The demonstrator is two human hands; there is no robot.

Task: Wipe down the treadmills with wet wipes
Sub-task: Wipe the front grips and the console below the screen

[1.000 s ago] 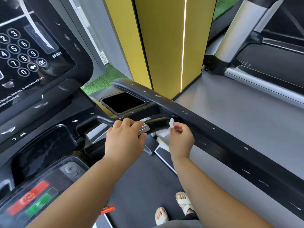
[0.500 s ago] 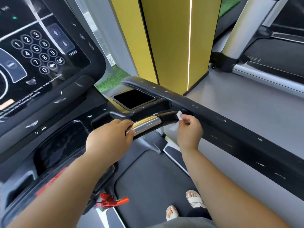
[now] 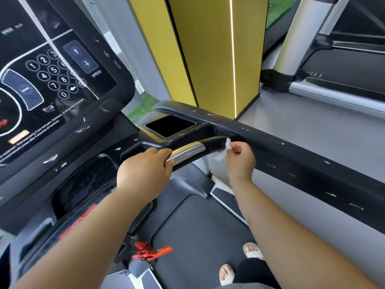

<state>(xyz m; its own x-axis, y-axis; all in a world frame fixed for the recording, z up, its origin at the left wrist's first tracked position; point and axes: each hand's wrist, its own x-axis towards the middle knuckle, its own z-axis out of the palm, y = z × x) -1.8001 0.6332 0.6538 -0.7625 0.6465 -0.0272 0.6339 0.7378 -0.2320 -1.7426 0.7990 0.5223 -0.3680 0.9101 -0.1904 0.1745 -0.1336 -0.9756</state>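
Your left hand [image 3: 145,172] grips the handlebar [image 3: 188,150], fingers curled over the chrome, palm side hidden. Your right hand [image 3: 239,161] pinches the wet wipe [image 3: 222,154] against the bar's black right end; the wipe is crumpled, shape unclear. Console [image 3: 52,80] cut off left.
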